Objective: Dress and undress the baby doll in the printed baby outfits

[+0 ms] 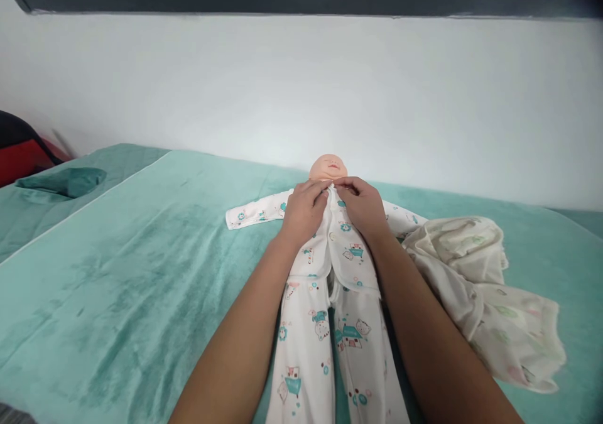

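A baby doll [328, 167] lies on its back on a teal blanket [141, 273], its head toward the wall. It wears a white printed sleepsuit [325, 323] with small cat and house pictures. My left hand [304, 209] and my right hand [362, 205] rest side by side on the doll's chest, just below its chin. Both have their fingers curled and pinched on the sleepsuit's front edges at the neckline. My forearms run down either side of the doll's legs.
A crumpled cream cloth [485, 292] lies to the right of the doll. A folded teal cloth [63, 181] sits at the far left, with a red and black object [21, 151] behind it. A white wall [330, 85] stands close behind the bed.
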Motion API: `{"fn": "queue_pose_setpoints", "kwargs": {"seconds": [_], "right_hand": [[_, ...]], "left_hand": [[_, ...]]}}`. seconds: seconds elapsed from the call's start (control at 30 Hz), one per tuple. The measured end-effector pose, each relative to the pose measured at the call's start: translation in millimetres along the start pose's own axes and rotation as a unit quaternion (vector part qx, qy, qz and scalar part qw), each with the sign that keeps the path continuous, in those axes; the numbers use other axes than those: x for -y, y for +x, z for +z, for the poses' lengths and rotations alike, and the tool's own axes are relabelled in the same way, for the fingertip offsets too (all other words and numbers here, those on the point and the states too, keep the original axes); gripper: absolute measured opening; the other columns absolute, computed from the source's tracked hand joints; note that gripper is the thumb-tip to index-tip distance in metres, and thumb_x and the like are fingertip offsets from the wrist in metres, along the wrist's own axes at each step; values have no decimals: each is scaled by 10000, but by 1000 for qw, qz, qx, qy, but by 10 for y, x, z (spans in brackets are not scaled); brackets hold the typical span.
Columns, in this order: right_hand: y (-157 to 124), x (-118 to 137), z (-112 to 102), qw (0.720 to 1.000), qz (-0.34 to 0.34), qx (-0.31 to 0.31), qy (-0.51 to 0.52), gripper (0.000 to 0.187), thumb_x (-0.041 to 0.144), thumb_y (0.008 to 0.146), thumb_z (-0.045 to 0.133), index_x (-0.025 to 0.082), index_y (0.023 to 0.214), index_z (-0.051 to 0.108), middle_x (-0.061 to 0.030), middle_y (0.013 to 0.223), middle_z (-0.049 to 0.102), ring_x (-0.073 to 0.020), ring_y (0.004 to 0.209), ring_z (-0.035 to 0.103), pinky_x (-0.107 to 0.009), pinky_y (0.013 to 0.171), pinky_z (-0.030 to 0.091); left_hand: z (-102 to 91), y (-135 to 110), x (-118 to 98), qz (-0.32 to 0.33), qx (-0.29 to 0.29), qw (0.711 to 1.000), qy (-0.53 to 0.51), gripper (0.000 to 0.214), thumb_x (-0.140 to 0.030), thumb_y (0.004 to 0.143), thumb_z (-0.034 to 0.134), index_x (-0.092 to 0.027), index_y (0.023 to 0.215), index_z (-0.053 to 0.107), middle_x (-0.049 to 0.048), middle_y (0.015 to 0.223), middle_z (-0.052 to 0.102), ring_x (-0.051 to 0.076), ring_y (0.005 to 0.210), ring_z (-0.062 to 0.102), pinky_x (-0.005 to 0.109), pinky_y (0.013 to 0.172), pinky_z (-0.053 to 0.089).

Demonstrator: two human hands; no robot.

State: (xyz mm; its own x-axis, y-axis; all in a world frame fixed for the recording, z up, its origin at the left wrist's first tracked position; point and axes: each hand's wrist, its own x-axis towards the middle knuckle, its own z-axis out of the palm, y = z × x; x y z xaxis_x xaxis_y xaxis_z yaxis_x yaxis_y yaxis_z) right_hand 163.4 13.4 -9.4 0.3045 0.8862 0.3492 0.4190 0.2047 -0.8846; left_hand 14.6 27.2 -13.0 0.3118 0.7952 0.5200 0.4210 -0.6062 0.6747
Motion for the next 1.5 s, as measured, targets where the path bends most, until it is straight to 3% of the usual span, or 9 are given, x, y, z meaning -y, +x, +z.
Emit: {"fn": "queue_pose_setpoints", "kwargs": {"seconds": [0.37,0.7,0.77,0.9,1.07,1.23,1.5], "right_hand": [[-7,17,-26,1000,19,8,19,249,310,743,613,200,934,729,19,700,602,-145,658,513,-312,695,431],[12,32,-24,999,16,20,20,258,301,740,600,207,947,722,18,734,607,-143,656,488,-308,685,411],[6,35,-22,999,24,20,15,267,305,742,595,218,962,719,25,707,593,-142,634,479,-305,663,403],[-10,49,-20,999,44,19,10,270,314,742,590,233,969,711,34,680,578,-138,600,467,-300,632,389],[-10,57,-13,998,62,-16,-6,274,313,727,596,224,961,707,17,701,573,-156,630,492,-312,642,397],[-6,85,-7,996,71,-34,-31,237,312,730,591,220,912,712,-2,735,591,-165,643,506,-328,660,411],[-11,110,-4,996,82,-23,-27,220,307,723,604,212,898,699,4,749,592,-155,662,510,-313,656,399]], "left_hand": [[-46,23,27,-38,23,995,-92,300,-211,936,517,-229,1173,700,32,1291,675,195,1235,575,359,1113,402],[0,-1,-23,3,-20,1000,17,263,-212,943,478,-232,1025,727,27,1161,713,206,1151,579,359,1055,413],[-6,15,-49,-20,-29,999,16,236,-234,939,487,-230,979,719,29,1114,721,212,1109,596,354,1008,432],[-15,144,-97,-125,-31,991,-24,184,-329,896,553,-203,863,684,31,941,722,200,895,631,321,818,466],[-1,351,-105,-193,22,978,-75,257,-347,840,583,-190,639,555,-20,637,550,125,597,463,274,574,337],[-29,391,-121,-215,62,963,-151,179,-297,775,641,-174,651,602,-27,613,525,97,567,418,248,551,310],[-45,363,-147,-257,34,940,-221,79,-229,711,683,-157,682,670,-6,659,600,87,572,445,247,576,344]]}}
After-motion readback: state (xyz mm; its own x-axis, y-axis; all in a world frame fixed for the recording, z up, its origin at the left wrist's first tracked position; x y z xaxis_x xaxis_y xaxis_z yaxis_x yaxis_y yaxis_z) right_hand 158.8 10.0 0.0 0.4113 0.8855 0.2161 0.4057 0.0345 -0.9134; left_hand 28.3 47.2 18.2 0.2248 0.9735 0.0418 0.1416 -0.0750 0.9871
